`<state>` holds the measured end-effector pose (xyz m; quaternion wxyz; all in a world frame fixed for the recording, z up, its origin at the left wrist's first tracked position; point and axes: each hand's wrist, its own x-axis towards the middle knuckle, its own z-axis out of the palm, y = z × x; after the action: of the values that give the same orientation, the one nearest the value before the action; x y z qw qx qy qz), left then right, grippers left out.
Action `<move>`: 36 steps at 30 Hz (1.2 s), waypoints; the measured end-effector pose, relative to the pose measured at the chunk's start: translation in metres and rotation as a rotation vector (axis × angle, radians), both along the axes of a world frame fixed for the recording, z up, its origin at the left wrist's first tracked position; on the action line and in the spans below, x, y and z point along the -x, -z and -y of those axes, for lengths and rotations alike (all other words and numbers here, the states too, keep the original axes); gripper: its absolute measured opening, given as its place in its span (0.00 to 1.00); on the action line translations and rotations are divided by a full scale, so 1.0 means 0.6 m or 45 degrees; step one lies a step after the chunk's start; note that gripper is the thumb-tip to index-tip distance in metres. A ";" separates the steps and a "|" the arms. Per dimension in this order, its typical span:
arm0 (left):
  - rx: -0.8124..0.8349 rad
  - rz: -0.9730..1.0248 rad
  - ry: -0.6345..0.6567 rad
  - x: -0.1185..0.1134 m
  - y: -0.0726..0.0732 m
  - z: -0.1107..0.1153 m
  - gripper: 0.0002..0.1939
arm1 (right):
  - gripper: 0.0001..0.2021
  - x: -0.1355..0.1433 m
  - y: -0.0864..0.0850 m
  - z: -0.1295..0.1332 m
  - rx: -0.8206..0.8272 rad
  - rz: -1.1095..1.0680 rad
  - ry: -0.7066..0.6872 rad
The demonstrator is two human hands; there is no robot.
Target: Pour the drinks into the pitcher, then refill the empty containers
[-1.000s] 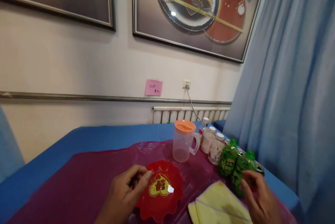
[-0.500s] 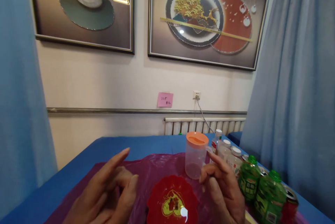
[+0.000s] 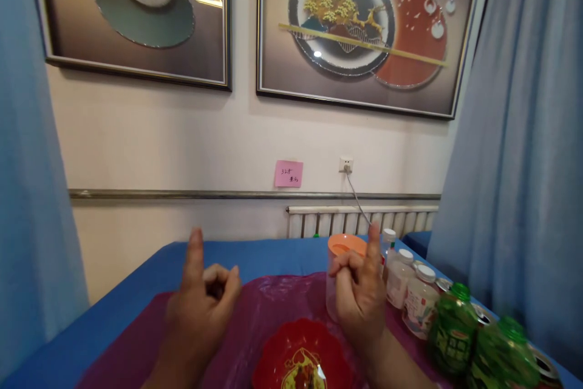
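My left hand [image 3: 200, 298] is raised over the left part of the purple sheet [image 3: 273, 292], its index finger pointing up and the other fingers curled toward the thumb. My right hand [image 3: 362, 292] mirrors it on the right, index finger up, thumb against the bent fingers. Neither hand shows an object in it. A red scalloped bowl [image 3: 273, 352] with a yellow pattern lies low between them. Behind my right hand, partly hidden by it, stands a clear jug with an orange lid [image 3: 344, 243].
Several clear bottles with white caps [image 3: 419, 301], green bottles [image 3: 455, 328] and cans line the right side of the blue table [image 3: 255, 252]. A pink note [image 3: 288, 174], a socket and framed pictures are on the wall. Blue curtains hang at both sides.
Both index fingers have swung upright from a slanted pose, and my right hand has moved up in front of the jug. The view has shifted slightly, with the bowl lower in it.
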<state>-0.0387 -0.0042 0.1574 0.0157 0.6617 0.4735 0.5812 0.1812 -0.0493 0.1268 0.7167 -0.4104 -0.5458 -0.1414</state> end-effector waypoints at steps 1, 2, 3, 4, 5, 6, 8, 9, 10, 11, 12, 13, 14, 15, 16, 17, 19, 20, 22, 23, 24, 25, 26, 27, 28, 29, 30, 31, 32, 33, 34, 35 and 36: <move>0.038 -0.041 -0.009 -0.003 -0.004 -0.016 0.44 | 0.37 -0.003 0.006 -0.022 0.025 -0.026 0.045; 0.060 -0.062 -0.018 -0.005 -0.006 -0.028 0.44 | 0.39 -0.007 0.013 -0.040 0.066 -0.054 0.075; 0.079 -0.075 -0.020 -0.008 -0.005 -0.034 0.44 | 0.40 -0.011 0.021 -0.052 0.109 -0.080 0.103; 0.085 -0.068 -0.011 -0.010 -0.004 -0.037 0.45 | 0.41 -0.015 0.028 -0.060 0.150 -0.103 0.122; 0.090 -0.059 0.006 -0.013 -0.001 -0.035 0.45 | 0.41 -0.018 0.035 -0.064 0.184 -0.116 0.128; 0.098 -0.056 0.026 -0.016 0.002 -0.031 0.45 | 0.41 -0.019 0.041 -0.064 0.209 -0.120 0.129; 0.097 -0.060 0.053 -0.022 0.007 -0.022 0.44 | 0.42 -0.021 0.048 -0.060 0.246 -0.112 0.104; 0.092 -0.064 0.055 -0.024 0.009 -0.018 0.44 | 0.41 -0.020 0.049 -0.057 0.262 -0.110 0.081; 0.085 -0.069 0.048 -0.027 0.010 -0.015 0.44 | 0.41 -0.020 0.050 -0.055 0.277 -0.108 0.055; 0.078 -0.074 0.038 -0.028 0.010 -0.013 0.43 | 0.41 -0.020 0.049 -0.053 0.291 -0.108 0.027; 0.070 -0.078 0.030 -0.030 0.009 -0.012 0.43 | 0.41 -0.020 0.049 -0.053 0.302 -0.109 0.005; 0.065 -0.084 0.023 -0.031 0.009 -0.012 0.43 | 0.41 -0.020 0.049 -0.052 0.312 -0.111 -0.008; 0.062 -0.094 0.016 -0.032 0.008 -0.013 0.43 | 0.41 -0.021 0.049 -0.053 0.318 -0.114 -0.015; 0.064 -0.107 0.013 -0.032 0.007 -0.013 0.43 | 0.41 -0.023 0.050 -0.053 0.319 -0.117 -0.017; 0.067 -0.122 0.012 -0.033 0.007 -0.013 0.43 | 0.41 -0.025 0.052 -0.054 0.317 -0.119 -0.019; 0.071 -0.135 0.011 -0.034 0.006 -0.013 0.43 | 0.40 -0.027 0.054 -0.055 0.312 -0.119 -0.018; 0.079 -0.144 0.017 -0.035 0.006 -0.012 0.43 | 0.41 -0.031 0.057 -0.056 0.306 -0.115 -0.014; 0.083 -0.139 0.021 -0.035 0.006 -0.012 0.43 | 0.41 -0.033 0.058 -0.057 0.310 -0.114 -0.016; 0.094 -0.124 0.029 -0.035 0.007 -0.012 0.43 | 0.41 -0.033 0.058 -0.057 0.338 -0.122 -0.033; 0.106 -0.110 0.041 -0.035 0.009 -0.014 0.44 | 0.41 -0.032 0.057 -0.056 0.350 -0.124 -0.046; 0.125 -0.087 0.069 -0.034 0.011 -0.017 0.44 | 0.41 -0.029 0.055 -0.054 0.362 -0.121 -0.058; 0.149 -0.054 0.115 -0.033 0.015 -0.021 0.45 | 0.40 -0.025 0.052 -0.050 0.382 -0.112 -0.070; 0.176 -0.011 0.174 -0.032 0.019 -0.028 0.45 | 0.38 -0.021 0.049 -0.043 0.415 -0.091 -0.088; 0.202 0.038 0.235 -0.030 0.024 -0.036 0.45 | 0.36 -0.016 0.048 -0.034 0.464 -0.056 -0.118; 0.228 0.080 0.291 -0.027 0.030 -0.048 0.45 | 0.33 -0.013 0.048 -0.022 0.525 -0.011 -0.157; 0.251 0.106 0.327 -0.024 0.036 -0.061 0.44 | 0.31 -0.011 0.051 -0.007 0.592 0.045 -0.207; 0.268 0.112 0.344 -0.019 0.041 -0.077 0.44 | 0.28 -0.012 0.058 0.010 0.653 0.115 -0.259; 0.295 0.100 0.356 -0.015 0.047 -0.094 0.43 | 0.26 -0.016 0.070 0.029 0.698 0.196 -0.307; 0.320 0.086 0.359 -0.009 0.052 -0.113 0.43 | 0.25 -0.022 0.087 0.048 0.725 0.286 -0.348; 0.346 0.058 0.352 -0.002 0.056 -0.132 0.41 | 0.25 -0.030 0.108 0.066 0.737 0.373 -0.372; 0.379 0.006 0.326 0.007 0.061 -0.151 0.40 | 0.26 -0.039 0.134 0.084 0.736 0.460 -0.388; 0.423 -0.091 0.287 0.016 0.067 -0.168 0.39 | 0.27 -0.048 0.161 0.101 0.714 0.537 -0.390; 0.473 -0.218 0.235 0.027 0.074 -0.183 0.39 | 0.26 -0.054 0.189 0.116 0.663 0.545 -0.315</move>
<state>-0.0550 0.1055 0.1129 0.1502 0.7348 0.5094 0.4218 0.2139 -0.1192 0.0135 0.4690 -0.4712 -0.7469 0.0075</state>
